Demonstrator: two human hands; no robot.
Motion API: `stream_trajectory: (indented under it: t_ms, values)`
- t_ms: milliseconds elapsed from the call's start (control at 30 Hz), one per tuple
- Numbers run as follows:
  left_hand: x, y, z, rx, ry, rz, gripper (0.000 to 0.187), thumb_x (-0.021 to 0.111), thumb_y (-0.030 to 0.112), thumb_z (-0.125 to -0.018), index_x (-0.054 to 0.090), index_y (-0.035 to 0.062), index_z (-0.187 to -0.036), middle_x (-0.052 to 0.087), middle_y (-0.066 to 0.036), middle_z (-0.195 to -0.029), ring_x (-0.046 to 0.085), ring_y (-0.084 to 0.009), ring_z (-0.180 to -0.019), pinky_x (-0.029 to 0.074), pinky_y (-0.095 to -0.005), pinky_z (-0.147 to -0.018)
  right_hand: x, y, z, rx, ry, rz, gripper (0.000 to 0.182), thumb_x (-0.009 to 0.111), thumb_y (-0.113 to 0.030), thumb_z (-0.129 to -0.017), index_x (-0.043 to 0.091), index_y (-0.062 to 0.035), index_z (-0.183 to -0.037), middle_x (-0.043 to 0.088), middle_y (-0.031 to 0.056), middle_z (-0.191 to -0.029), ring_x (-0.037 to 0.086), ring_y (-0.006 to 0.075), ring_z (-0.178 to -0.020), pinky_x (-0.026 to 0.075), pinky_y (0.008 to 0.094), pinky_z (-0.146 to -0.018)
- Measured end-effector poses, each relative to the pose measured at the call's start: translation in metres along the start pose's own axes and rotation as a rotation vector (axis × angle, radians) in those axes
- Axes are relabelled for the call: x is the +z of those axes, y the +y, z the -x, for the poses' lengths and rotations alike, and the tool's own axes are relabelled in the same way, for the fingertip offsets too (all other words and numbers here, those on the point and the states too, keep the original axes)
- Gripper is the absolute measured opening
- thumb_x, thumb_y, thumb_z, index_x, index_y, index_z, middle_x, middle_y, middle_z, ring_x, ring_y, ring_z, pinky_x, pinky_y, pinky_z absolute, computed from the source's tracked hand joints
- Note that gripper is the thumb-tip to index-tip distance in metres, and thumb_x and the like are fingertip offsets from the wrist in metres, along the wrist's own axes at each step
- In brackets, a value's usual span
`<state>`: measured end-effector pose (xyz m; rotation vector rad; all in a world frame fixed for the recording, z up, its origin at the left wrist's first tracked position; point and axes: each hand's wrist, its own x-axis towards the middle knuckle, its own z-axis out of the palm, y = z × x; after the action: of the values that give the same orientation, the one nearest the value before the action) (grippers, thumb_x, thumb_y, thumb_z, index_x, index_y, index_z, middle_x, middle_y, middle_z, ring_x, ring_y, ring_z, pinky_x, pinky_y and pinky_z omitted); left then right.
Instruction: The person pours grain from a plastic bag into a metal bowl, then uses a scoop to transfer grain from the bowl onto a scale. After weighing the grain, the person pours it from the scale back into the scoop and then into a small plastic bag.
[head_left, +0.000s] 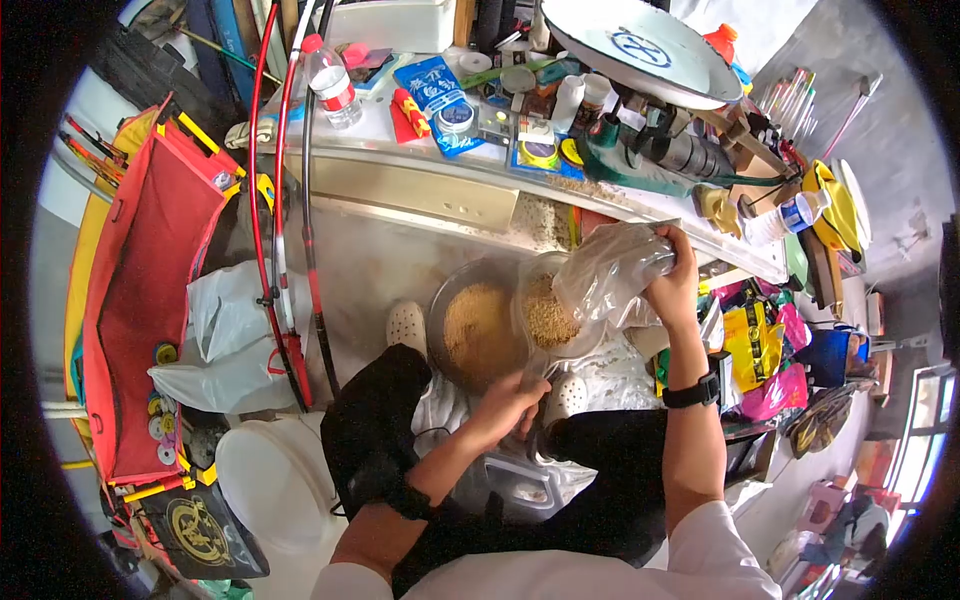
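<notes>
A clear plastic bag point(615, 272) is bunched at its upper right end in my right hand point(675, 283). Its lower left part hangs over a round container of tan pellets point(549, 312). Just left of that, a wide metal basin point(440, 335) holds fine tan powder point(480, 325). My left hand point(512, 403) is closed below the pellets, its fingers wrapped round something at the container's lower edge; what it grips is partly hidden. Both containers are between my two white shoes, of which the left shoe point(406, 327) shows beside the basin.
A cluttered table point(390, 155) runs across in front, with a water bottle point(332, 85) and a large enamel basin point(645, 50). Red poles point(262, 190) and a red bag point(150, 290) stand left. A white bucket point(270, 485) is at lower left, and colourful packets point(752, 345) lie right.
</notes>
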<state>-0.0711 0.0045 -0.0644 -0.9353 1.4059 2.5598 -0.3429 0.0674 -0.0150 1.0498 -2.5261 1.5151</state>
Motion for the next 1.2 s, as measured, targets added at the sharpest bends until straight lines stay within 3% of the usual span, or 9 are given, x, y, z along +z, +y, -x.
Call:
stream_trajectory:
  t_ms: [100,333,400,433,600,667,700,800,1200]
  values:
    - [0.001,0.002,0.001,-0.008,0.005,0.014,0.023,0.051,0.023,-0.091,0.055,0.0016,-0.097,0.046,0.0,-0.058,0.043,-0.0098,-0.045,0.033,-0.0247,-0.042,-0.001,0.0,-0.002,0.083,-0.006,-0.196,0.039,0.058,0.002,-0.063,0.052,-0.0017,-0.101,0.058,0.0088,-0.093,0.054,0.015,-0.085,0.043,0.0246,-0.078]
    - [-0.001,0.002,0.002,-0.016,0.016,0.009,0.023,0.051,0.023,-0.091,0.055,0.0015,-0.098,0.046,0.0,-0.058,0.043,-0.0101,-0.045,0.033,-0.025,-0.043,-0.001,0.008,0.0,0.159,-0.09,-0.206,0.04,0.053,0.005,-0.069,0.051,-0.0038,-0.108,0.055,0.0046,-0.1,0.053,0.0137,-0.088,0.043,0.0234,-0.078]
    - [0.0,0.003,0.003,-0.016,0.018,0.018,0.023,0.051,0.023,-0.091,0.055,0.0013,-0.099,0.046,0.0,-0.058,0.043,-0.0102,-0.045,0.033,-0.025,-0.043,-0.005,0.003,0.0,0.401,-0.067,-0.524,0.03,0.052,0.002,-0.078,0.052,-0.0057,-0.107,0.055,0.0036,-0.099,0.054,0.0132,-0.085,0.045,0.0251,-0.073]
    - [0.0,0.003,0.004,-0.017,0.015,0.023,0.023,0.051,0.023,-0.091,0.055,0.001,-0.099,0.046,-0.001,-0.058,0.043,-0.0102,-0.045,0.033,-0.025,-0.043,-0.008,0.004,-0.001,0.475,-0.111,-0.614,0.024,0.049,-0.003,-0.085,0.052,-0.0079,-0.109,0.057,0.0037,-0.099,0.056,0.0133,-0.085,0.047,0.0273,-0.071]
    - [-0.001,0.006,0.006,0.004,0.006,0.049,0.022,0.05,0.021,-0.091,0.054,0.0004,-0.099,0.046,-0.001,-0.057,0.044,-0.0105,-0.045,0.034,-0.0253,-0.042,-0.005,0.043,0.001,0.577,-0.241,-0.808,0.023,0.05,-0.014,-0.09,0.053,-0.0101,-0.112,0.061,0.0047,-0.098,0.06,0.0162,-0.087,0.05,0.0298,-0.075]
    - [-0.004,0.006,0.007,0.015,0.007,0.064,0.022,0.05,0.02,-0.091,0.054,0.0003,-0.099,0.046,-0.001,-0.057,0.044,-0.0106,-0.045,0.034,-0.0254,-0.042,-0.003,0.039,0.003,0.826,-0.272,-1.023,0.02,0.051,-0.015,-0.089,0.055,-0.01,-0.108,0.061,0.004,-0.095,0.06,0.017,-0.085,0.051,0.0308,-0.074]
    - [-0.004,0.007,0.008,0.013,0.006,0.066,0.021,0.05,0.02,-0.091,0.054,0.0003,-0.099,0.046,-0.001,-0.057,0.044,-0.0108,-0.044,0.034,-0.0255,-0.042,-0.001,0.045,0.003,0.852,-0.339,-1.128,0.024,0.049,-0.025,-0.091,0.057,-0.009,-0.107,0.063,0.0056,-0.099,0.062,0.0196,-0.088,0.052,0.0334,-0.079]
    - [-0.007,0.012,0.012,0.029,0.006,0.069,0.021,0.049,0.019,-0.091,0.054,0.0004,-0.099,0.046,-0.002,-0.058,0.045,-0.0111,-0.044,0.035,-0.0255,-0.041,0.0,0.052,0.007,1.004,-0.456,-1.135,0.031,0.046,-0.031,-0.092,0.058,-0.0066,-0.106,0.064,0.0069,-0.101,0.062,0.0207,-0.089,0.052,0.036,-0.08]
    - [-0.022,0.018,0.025,0.081,0.018,0.169,0.02,0.05,0.018,-0.09,0.053,0.0003,-0.1,0.047,-0.002,-0.06,0.045,-0.0108,-0.044,0.037,-0.0259,-0.037,0.035,0.049,0.029,1.025,-0.392,-1.393,0.047,0.036,-0.038,-0.092,0.05,-0.0025,-0.12,0.058,0.0137,-0.111,0.058,0.0299,-0.099,0.048,0.0455,-0.086]
